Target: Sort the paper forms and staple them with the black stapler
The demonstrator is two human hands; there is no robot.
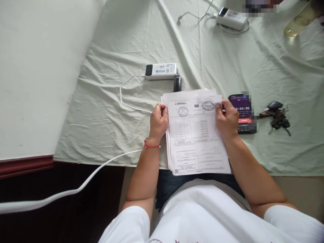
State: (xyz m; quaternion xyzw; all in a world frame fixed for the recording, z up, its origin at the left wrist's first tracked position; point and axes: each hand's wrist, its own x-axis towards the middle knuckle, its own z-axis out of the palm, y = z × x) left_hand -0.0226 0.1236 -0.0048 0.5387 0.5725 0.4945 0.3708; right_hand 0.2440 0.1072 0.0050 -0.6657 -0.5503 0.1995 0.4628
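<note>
Left hand [159, 119] and right hand [227, 118] pinch opposite edges of stacked papers [192, 135], probably to keep them aligned; a phone [244, 113] lies just beside the right hand.

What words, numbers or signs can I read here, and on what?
"0:03:05" on the phone, its start by the right hand.
Too small or blurred: the phone's other text; print and stamps on the papers; labels on the near power bank and far power bank.
Cut off: marks on the white shirt.
</note>
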